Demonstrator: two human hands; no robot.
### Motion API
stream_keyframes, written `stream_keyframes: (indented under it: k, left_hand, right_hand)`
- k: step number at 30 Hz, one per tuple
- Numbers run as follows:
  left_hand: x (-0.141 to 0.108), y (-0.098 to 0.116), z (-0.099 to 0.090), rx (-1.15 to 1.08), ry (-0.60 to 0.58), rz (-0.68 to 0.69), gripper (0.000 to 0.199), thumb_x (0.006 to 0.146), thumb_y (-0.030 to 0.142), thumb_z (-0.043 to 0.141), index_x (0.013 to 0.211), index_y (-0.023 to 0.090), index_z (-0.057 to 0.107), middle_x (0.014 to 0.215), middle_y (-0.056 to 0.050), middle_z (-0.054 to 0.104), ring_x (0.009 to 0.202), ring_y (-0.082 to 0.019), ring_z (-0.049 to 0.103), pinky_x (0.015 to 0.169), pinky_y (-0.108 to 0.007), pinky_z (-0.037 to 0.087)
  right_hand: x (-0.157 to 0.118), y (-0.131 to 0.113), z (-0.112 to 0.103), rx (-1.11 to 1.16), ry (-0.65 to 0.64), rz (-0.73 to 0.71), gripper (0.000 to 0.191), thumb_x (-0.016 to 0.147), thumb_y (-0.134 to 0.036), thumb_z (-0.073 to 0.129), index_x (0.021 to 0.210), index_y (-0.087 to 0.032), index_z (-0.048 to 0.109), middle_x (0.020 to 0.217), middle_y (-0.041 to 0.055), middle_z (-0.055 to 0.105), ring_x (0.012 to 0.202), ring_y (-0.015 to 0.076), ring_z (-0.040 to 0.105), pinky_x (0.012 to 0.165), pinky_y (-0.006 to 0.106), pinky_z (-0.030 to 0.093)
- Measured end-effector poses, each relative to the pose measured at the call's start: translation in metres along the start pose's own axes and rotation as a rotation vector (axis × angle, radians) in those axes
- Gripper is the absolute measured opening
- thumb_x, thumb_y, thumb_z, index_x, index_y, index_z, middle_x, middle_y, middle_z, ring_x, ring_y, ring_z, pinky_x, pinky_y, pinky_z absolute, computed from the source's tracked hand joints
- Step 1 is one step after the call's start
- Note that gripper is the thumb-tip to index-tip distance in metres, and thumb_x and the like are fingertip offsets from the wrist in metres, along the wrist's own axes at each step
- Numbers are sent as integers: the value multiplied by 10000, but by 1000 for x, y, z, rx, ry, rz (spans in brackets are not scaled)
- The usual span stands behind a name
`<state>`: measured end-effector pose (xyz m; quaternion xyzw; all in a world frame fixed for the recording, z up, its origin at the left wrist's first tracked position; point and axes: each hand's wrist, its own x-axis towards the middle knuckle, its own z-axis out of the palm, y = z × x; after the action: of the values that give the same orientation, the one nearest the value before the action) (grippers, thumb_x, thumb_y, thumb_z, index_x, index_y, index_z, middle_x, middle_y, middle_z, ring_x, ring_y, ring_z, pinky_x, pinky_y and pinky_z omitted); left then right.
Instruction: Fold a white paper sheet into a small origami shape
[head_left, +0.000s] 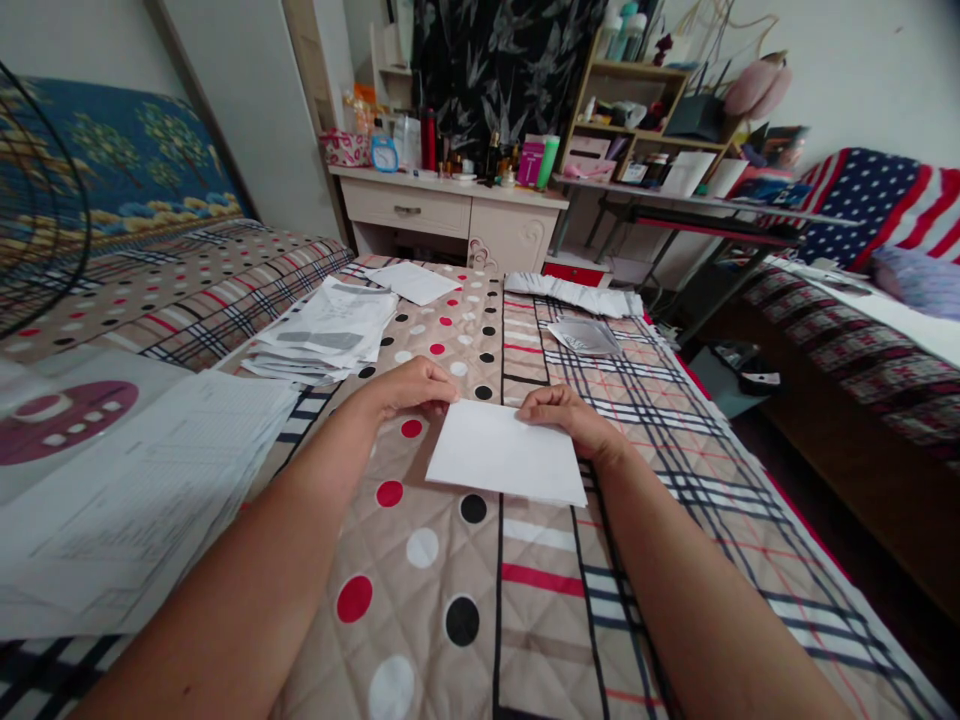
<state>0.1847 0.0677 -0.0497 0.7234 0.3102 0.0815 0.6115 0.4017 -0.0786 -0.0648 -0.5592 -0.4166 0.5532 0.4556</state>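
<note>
A folded white sheet of paper point(506, 455) is between my hands, just above or on the patterned bed cover point(420, 620). My left hand point(420, 388) pinches its upper left corner. My right hand point(566, 415) grips its upper right part, thumb on top and fingers partly hidden at the edge. Up and to the left lies a stack of printed papers point(322, 330), and past it a flat white sheet point(416, 283). A larger pile of printed sheets point(157, 480) rests at the left, beside my left forearm.
A clear plastic packet point(585, 337) and a long crumpled white bundle point(574, 295) lie beyond my right hand. A round wire frame point(82, 220) stands at the far left. A drawer cabinet point(439, 212) is past the bed's far edge.
</note>
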Motion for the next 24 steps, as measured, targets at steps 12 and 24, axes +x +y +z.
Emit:
stream_keyframes:
  k: [12,24]
  left_hand:
    - [10,-4,24,4,148,52,374,652,465,750,811,140,653,696,-51,672,551,-157,577,483,-240,392]
    - [7,2,39,181,50,93,288,670,407,750,769,152,660,722,-35,681,579,-154,587,489,-233,418]
  right_hand:
    - [9,6,5,25,86,-67,379,614,-469,822,695,-134,662,583,-9,636,457,78,523,426,196,334]
    - [-1,-10,-1,-171,-210,67,447,671,-522,780,831,-122,664,701,11,661,531,90,556,468,191,386]
